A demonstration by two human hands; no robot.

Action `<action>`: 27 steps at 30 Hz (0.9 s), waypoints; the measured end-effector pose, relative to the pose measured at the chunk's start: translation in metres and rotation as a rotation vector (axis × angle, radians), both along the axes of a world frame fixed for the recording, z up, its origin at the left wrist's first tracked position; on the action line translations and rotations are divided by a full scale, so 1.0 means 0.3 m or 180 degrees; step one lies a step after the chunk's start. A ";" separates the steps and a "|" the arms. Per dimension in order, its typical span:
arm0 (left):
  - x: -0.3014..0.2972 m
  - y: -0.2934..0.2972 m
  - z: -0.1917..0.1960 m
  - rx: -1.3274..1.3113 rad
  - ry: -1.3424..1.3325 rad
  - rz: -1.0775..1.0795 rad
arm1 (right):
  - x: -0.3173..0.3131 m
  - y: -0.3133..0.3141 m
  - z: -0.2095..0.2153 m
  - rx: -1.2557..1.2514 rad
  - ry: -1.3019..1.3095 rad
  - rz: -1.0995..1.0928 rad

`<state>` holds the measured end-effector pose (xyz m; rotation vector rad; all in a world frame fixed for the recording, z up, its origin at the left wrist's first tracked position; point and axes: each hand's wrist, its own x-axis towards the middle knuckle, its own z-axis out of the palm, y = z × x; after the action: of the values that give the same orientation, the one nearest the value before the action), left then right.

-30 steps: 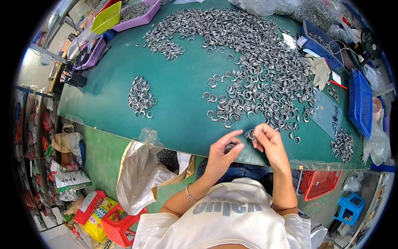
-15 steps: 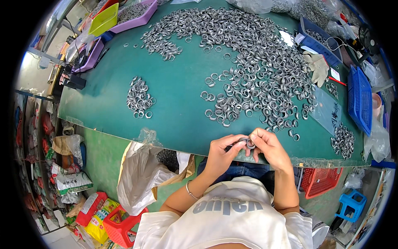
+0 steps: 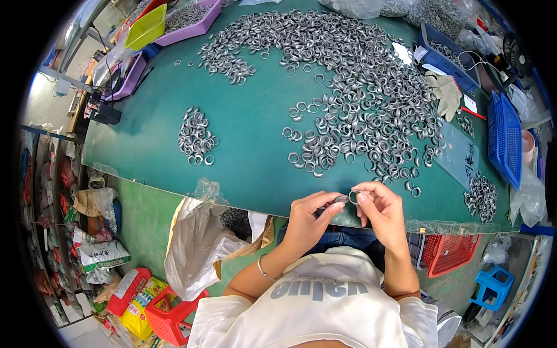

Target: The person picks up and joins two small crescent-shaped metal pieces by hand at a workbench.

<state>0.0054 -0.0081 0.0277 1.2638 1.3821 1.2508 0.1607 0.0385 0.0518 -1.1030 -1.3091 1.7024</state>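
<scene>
Holding a small metal ring (image 3: 340, 199) between thumb and fingertips, the left hand (image 3: 310, 216) is closed in a pinch at the near edge of the green table (image 3: 255, 145). Right hand (image 3: 382, 209) meets it, fingers curled shut around a second ring (image 3: 354, 195) held just beside the first; the two rings are close together, contact hard to tell. Both hands hover over the table edge, above the person's lap.

Just beyond the hands, a big spread of loose rings (image 3: 360, 104) covers the middle and far part of the table. Smaller pile of rings (image 3: 196, 136) sits well apart on the left. Another little pile (image 3: 480, 197) lies near the right edge. Blue basket (image 3: 506, 139) on the far right, work glove (image 3: 447, 95) near it. Purple tray (image 3: 191, 20) and yellow tray (image 3: 145, 26) at the far left corner. Plastic bag (image 3: 197, 243) hangs below the table's near edge; red crate (image 3: 444, 255) under it on the right, blue stool (image 3: 492, 287) beyond that.
</scene>
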 end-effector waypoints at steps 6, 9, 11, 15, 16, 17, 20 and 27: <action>0.001 -0.013 0.015 -0.0271 -0.0567 -0.0105 | -0.005 -0.023 0.024 -0.0115 0.0203 -0.0186; -0.004 -0.009 0.023 -0.0677 -0.1367 -0.0220 | -0.010 -0.033 0.005 0.0131 0.0221 -0.0299; -0.002 -0.014 0.017 -0.0482 -0.1236 -0.0232 | -0.025 -0.045 0.003 0.0586 0.0047 -0.0435; -0.009 -0.023 0.020 -0.0600 -0.1501 -0.0310 | -0.031 -0.060 0.006 0.0754 0.0034 -0.0454; -0.009 -0.025 0.020 -0.0794 -0.1788 -0.0321 | -0.027 -0.061 0.001 0.0479 0.0213 -0.0418; -0.010 -0.025 0.020 -0.0988 -0.2075 -0.0332 | -0.019 -0.061 -0.008 0.0203 0.0391 -0.0382; -0.021 -0.026 0.000 -0.1156 -0.2722 -0.0515 | -0.017 -0.066 -0.009 -0.0027 0.0536 -0.0283; 0.015 -0.037 0.020 -0.0391 -0.1017 -0.0267 | -0.028 -0.058 0.008 0.0247 0.0367 -0.0328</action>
<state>0.0099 -0.0191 0.0336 0.9786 1.1451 1.2294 0.1523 0.0210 0.0542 -0.9955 -1.2154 1.6018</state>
